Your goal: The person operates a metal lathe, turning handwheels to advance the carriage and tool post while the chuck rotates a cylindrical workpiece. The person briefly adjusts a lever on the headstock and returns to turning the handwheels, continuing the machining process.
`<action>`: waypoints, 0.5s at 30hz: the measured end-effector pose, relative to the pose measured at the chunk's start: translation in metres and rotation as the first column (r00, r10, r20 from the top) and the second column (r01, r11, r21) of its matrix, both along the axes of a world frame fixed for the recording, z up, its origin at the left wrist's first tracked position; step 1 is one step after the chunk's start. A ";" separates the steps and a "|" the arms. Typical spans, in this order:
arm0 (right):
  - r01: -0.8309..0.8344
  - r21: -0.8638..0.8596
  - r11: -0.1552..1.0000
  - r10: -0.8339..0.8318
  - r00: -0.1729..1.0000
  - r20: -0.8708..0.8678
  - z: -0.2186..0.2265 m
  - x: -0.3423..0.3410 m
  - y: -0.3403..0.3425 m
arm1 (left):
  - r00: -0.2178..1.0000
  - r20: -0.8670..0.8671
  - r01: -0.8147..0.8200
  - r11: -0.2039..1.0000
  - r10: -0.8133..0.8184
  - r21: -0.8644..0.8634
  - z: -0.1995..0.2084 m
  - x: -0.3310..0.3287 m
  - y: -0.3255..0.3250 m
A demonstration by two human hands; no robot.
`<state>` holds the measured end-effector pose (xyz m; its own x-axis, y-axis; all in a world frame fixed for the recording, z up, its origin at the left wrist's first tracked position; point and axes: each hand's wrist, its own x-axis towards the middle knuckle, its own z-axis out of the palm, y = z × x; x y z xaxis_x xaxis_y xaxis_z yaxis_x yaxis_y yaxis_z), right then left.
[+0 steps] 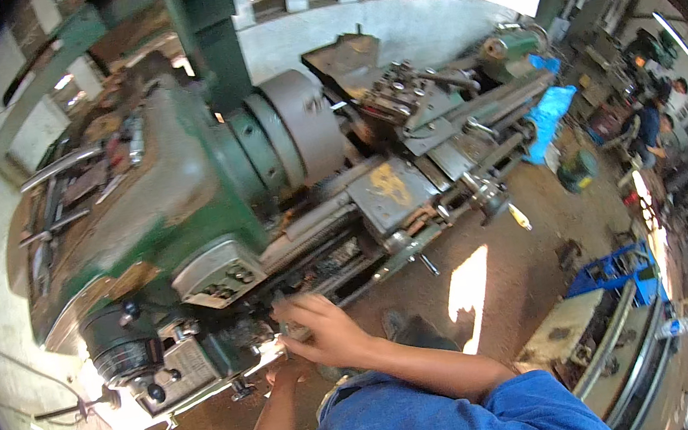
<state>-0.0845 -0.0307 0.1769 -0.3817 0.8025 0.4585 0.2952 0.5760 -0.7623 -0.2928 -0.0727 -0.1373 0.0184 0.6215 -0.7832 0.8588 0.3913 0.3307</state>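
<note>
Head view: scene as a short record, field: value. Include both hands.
Machine: green lathe with large grey chuck
Right hand: at the lathe's lower front, slightly blurred; grip unclear
Left hand: lower, beside the lathe's front edge, partly hidden; grip unclear
Headstock top: loose tools
Far end: blue sheet draped
Floor right: blue tray, sunlit patch
Background: at least one other person

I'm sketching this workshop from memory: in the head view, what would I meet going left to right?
Round black dial housing → cream panel → right hand → yellow-stained carriage → blue plastic sheet → co-worker in dark blue.
</note>
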 end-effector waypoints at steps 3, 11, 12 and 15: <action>-0.056 -0.505 0.861 0.076 0.997 0.018 -0.046 0.096 -0.047 | 0.839 0.097 0.536 0.844 -0.535 0.014 0.027 0.042 -0.002; 0.622 -0.651 0.436 -0.308 0.782 0.542 -0.205 0.340 -0.067 | 0.634 0.666 -0.258 0.919 0.393 -0.297 0.074 0.302 0.061; 0.606 -0.608 0.512 -0.263 0.785 0.561 -0.218 0.371 -0.061 | 0.532 0.695 -0.364 0.871 0.484 -0.329 0.070 0.328 0.073; 0.639 -0.629 0.443 -0.175 0.749 0.639 -0.241 0.446 -0.047 | 0.554 0.567 -0.529 0.783 0.610 -0.326 0.053 0.381 0.106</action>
<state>0.3619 -0.0778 -0.0642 0.1478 0.8254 -0.5448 0.7212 -0.4669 -0.5118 0.0880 0.0336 -0.0840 0.1848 0.5914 -0.7849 0.0560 0.7910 0.6092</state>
